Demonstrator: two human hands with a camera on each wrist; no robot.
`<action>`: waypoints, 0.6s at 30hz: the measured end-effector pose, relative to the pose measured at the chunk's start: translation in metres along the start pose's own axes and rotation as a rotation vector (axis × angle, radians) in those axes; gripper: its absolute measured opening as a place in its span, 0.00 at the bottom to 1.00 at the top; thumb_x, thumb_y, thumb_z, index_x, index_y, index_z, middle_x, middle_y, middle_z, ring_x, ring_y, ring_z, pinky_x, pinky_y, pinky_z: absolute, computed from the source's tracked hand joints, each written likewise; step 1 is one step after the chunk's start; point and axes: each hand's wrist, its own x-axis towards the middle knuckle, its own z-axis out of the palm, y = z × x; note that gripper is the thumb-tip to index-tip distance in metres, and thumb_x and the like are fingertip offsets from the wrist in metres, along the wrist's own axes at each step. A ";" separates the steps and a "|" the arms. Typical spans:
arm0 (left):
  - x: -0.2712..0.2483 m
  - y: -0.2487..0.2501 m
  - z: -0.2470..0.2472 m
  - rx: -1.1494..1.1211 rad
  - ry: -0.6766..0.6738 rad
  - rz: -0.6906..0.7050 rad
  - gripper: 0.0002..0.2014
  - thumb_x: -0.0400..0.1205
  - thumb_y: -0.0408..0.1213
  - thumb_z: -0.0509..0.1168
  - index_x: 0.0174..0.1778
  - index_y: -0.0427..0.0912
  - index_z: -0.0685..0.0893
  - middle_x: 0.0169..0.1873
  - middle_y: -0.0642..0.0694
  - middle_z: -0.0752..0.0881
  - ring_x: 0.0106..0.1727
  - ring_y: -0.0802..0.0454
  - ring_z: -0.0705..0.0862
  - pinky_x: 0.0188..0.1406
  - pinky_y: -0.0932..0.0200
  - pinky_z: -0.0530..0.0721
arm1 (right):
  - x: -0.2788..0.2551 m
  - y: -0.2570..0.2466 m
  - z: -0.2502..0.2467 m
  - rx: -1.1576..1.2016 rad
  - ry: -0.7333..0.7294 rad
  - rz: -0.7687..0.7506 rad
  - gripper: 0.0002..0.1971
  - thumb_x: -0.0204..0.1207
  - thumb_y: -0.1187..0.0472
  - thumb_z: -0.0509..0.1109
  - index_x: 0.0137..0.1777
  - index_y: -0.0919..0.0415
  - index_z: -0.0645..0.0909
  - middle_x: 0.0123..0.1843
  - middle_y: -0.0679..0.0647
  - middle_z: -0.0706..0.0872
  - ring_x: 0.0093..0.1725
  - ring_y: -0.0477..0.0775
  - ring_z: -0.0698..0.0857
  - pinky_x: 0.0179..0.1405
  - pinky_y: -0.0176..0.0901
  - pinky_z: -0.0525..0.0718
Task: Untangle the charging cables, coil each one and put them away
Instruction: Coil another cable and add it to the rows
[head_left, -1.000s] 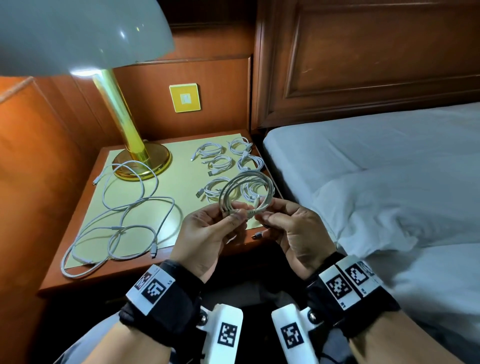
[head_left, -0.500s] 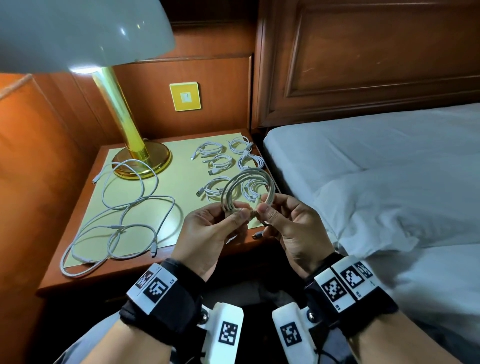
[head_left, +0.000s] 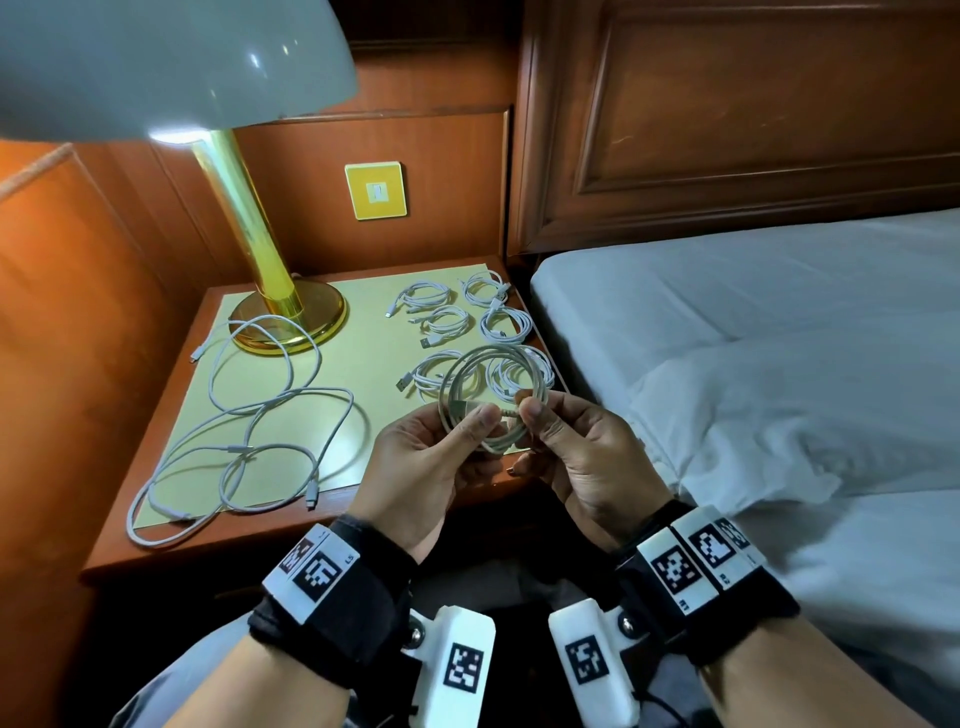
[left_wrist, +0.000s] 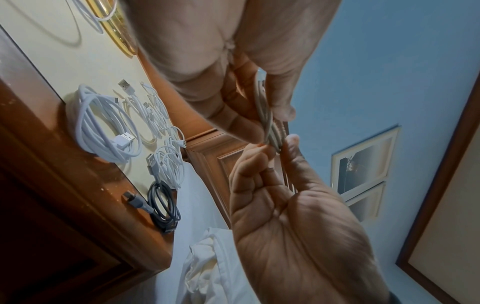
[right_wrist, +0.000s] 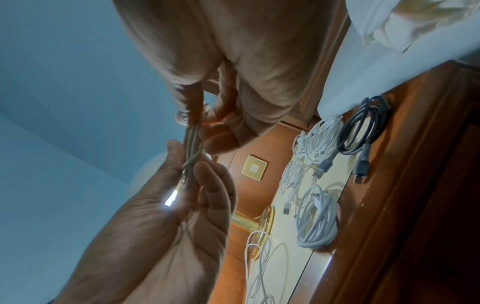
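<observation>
I hold a coiled white cable (head_left: 496, 351) upright above the front edge of the nightstand (head_left: 171, 543). My left hand (head_left: 467, 421) pinches the bottom of the coil between thumb and fingers. My right hand (head_left: 540, 415) pinches the same bundle just to the right. The left wrist view shows the strands (left_wrist: 267, 121) squeezed between both hands' fingertips, and the right wrist view shows the same bundle (right_wrist: 193, 142). Loose tangled white cables (head_left: 249, 441) sprawl over the left of the yellow mat (head_left: 353, 374). Several coiled white cables (head_left: 441, 322) lie at the back right.
A brass lamp base (head_left: 288, 322) stands at the back left of the nightstand, with its shade overhead. A coiled dark grey cable (left_wrist: 162, 207) lies at the front right corner. The bed (head_left: 727, 338) with white linen adjoins on the right. Wooden panelling is behind.
Both hands and the coil have stayed almost in place. The right thumb and fingers have shifted slightly along the bottom of the coil, closer to the left thumb.
</observation>
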 end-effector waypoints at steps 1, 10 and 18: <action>0.000 -0.001 0.000 0.009 0.007 -0.003 0.13 0.73 0.36 0.73 0.47 0.29 0.88 0.38 0.36 0.91 0.32 0.47 0.88 0.33 0.56 0.90 | 0.000 -0.001 0.000 0.024 -0.015 0.011 0.08 0.72 0.62 0.73 0.47 0.66 0.88 0.39 0.63 0.91 0.34 0.54 0.89 0.28 0.40 0.85; -0.001 0.001 0.000 0.110 0.005 0.020 0.10 0.71 0.39 0.77 0.44 0.37 0.92 0.45 0.31 0.91 0.44 0.34 0.89 0.54 0.35 0.87 | -0.001 -0.005 0.000 0.080 -0.032 0.049 0.13 0.75 0.61 0.72 0.53 0.71 0.85 0.45 0.69 0.90 0.39 0.61 0.91 0.34 0.48 0.88; 0.002 -0.002 -0.001 0.065 0.025 -0.009 0.13 0.67 0.31 0.78 0.47 0.34 0.93 0.45 0.30 0.91 0.42 0.40 0.87 0.52 0.42 0.85 | 0.000 -0.006 0.001 0.054 0.026 0.068 0.07 0.78 0.64 0.71 0.46 0.69 0.86 0.37 0.63 0.90 0.29 0.53 0.88 0.26 0.42 0.86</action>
